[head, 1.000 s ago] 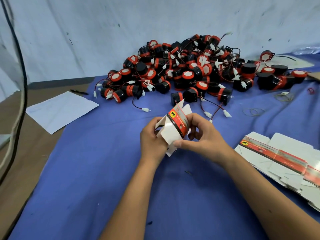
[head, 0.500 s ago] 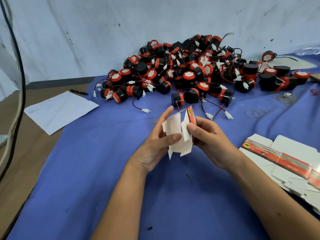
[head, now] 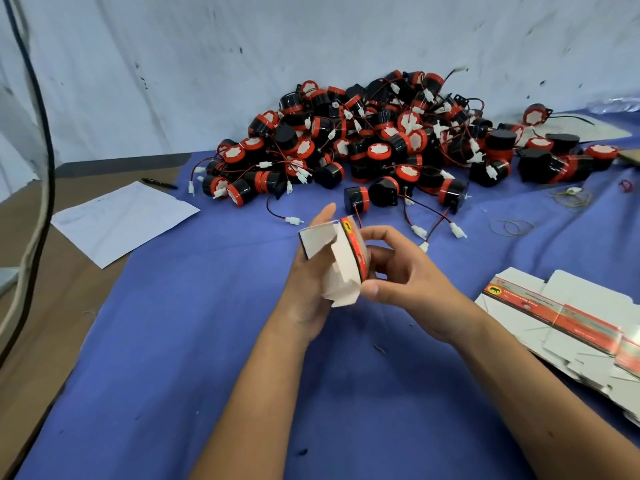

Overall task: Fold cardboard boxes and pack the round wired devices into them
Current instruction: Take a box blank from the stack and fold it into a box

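Note:
A small white cardboard box (head: 341,268) with a red and black band is half folded, its flaps loose, above the blue cloth (head: 207,341). My left hand (head: 304,296) holds it from behind and below, fingers pointing up, thumb hidden by a flap. My right hand (head: 412,282) grips its right side, thumb on the lower edge and fingers curled over the banded face. A big pile of round black and red wired devices (head: 381,143) lies behind, against the wall. The nearest device (head: 356,199) sits just beyond the box.
A stack of flat unfolded boxes (head: 568,317) lies at the right. A white paper sheet (head: 121,220) and a pen (head: 157,183) lie at the left on the brown table. Rubber bands (head: 512,226) lie right of centre. Cables (head: 45,133) hang at far left.
The box has been turned so its banded face points right and the white flaps face me. My right thumb has dropped to the lower edge; my left thumb has gone under a flap.

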A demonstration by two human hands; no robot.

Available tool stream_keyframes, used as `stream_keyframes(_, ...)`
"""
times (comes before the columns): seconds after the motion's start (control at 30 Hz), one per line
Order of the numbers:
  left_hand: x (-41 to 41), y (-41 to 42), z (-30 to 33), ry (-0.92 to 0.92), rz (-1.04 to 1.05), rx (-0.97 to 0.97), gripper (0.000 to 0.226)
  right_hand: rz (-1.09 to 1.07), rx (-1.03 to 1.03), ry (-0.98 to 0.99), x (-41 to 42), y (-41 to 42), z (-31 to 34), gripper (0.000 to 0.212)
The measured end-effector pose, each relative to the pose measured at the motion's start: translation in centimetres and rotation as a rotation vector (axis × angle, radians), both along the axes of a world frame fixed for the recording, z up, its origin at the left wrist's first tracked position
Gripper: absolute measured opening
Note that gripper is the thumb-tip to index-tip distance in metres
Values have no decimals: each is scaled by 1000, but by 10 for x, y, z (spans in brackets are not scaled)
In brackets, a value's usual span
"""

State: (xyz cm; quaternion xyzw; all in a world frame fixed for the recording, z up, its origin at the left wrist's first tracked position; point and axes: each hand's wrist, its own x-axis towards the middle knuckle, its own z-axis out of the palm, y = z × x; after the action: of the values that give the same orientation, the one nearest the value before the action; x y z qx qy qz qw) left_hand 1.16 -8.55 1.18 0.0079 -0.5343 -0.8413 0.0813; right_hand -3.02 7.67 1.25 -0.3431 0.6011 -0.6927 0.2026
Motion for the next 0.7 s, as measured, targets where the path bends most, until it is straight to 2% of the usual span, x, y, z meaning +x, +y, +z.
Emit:
stream_keyframes(0.07,-1,1,2,-45,92,46,76,-50,42,70,1,-3,-1,72)
stream_keyframes(0.17,-1,7,3,-66,126,33,65,-237,26,116,3,-11,-6,62)
stream_keyframes(0.23,-2,8,2,-74,105,27,60,-346,32,201,2,-14,-10,56)
stream_keyframes(0.37,-2,4,-1,-27,-59,102,40,-539,145,525,0,-16,-18,44)
stream_keyframes(0.4,-2,4,-2,-5,-98,101,45,-572,153,539,0,-17,-19,42)
stream_keyframes(0.5,0,8,0,25,-142,150,92,-651,189,569,-3,-15,-21,37)
stream_keyframes(0.53,0,11,1,17,-115,156,98,-662,232,594,-3,-15,-22,36)
stream_keyframes(0.63,-1,20,1,-83,70,92,79,-653,318,542,1,-21,-24,38)
stream_keyframes(0.7,-4,22,-1,-135,151,112,64,-612,291,483,3,-24,-23,41)
